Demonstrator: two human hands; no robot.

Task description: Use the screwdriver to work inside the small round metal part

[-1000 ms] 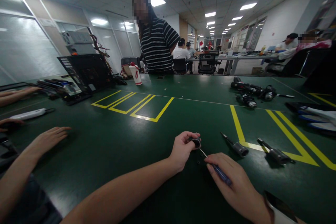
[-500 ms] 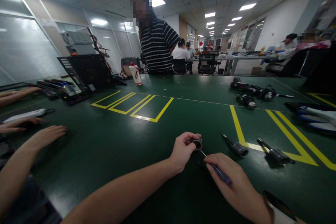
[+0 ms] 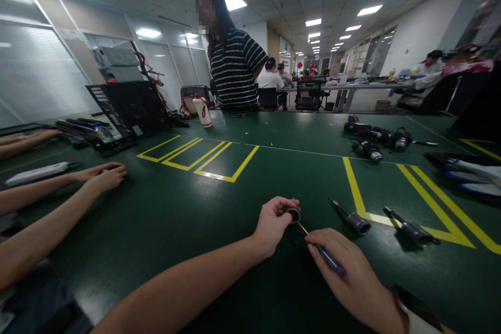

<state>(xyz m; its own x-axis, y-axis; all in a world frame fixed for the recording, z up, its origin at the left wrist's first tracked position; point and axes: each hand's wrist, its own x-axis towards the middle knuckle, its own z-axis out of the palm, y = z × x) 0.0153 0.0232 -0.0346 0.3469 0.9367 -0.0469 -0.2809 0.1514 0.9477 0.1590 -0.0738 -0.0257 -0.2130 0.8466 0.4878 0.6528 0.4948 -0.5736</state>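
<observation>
My left hand point(image 3: 274, 225) is closed around a small dark hollow cylinder point(image 3: 294, 214), its round opening turned toward me. In my right hand point(image 3: 344, 266) is a screwdriver point(image 3: 331, 261) with a dark blue-purple handle, held like a pen. Its thin metal shaft points up-left, and the tip meets the rim of the cylinder; whether it enters is too small to tell. A tiny dark piece point(image 3: 296, 242) lies on the table just below. Right of my hands rest two dark cylindrical parts with rods, one nearer point(image 3: 357, 223) and one farther right point(image 3: 415, 232).
Dark motor-like parts point(image 3: 368, 138) lie at the back right, near blue-and-white items point(image 3: 473, 177). Yellow tape point(image 3: 235, 175) marks the green table point(image 3: 176, 229). A co-worker's hands point(image 3: 104, 175) rest at the left. A white cup point(image 3: 202, 110) stands far back, before a standing person in stripes.
My hands, the cylinder and the screwdriver look almost unmoved. At the left, the co-worker's hands have come together and moved right. The standing person's head has turned slightly.
</observation>
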